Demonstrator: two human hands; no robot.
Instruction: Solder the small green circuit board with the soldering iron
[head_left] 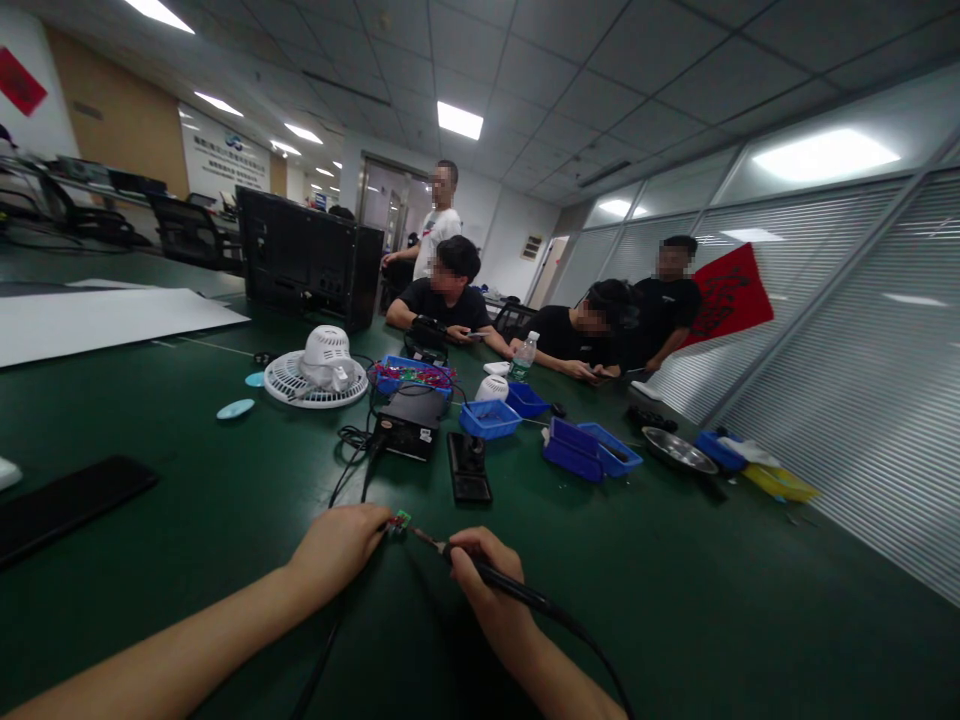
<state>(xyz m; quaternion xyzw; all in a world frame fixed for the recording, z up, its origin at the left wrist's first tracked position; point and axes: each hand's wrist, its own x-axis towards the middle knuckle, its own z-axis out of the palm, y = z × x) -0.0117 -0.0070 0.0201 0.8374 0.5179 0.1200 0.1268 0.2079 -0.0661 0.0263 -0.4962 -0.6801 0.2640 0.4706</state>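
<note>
My left hand is closed at the centre front of the green table, its fingertips pinching a small green circuit board with reddish wires. From the right, my right hand grips a black-handled soldering iron. The metal tip of the iron points left and is close to the board; whether it touches is too small to tell. A black cable runs from the iron's handle down towards the front edge of the view.
Behind my hands are a black power unit, a black stand, a white fan part and blue trays. A black phone-like slab lies left. A bottle and several people are farther back.
</note>
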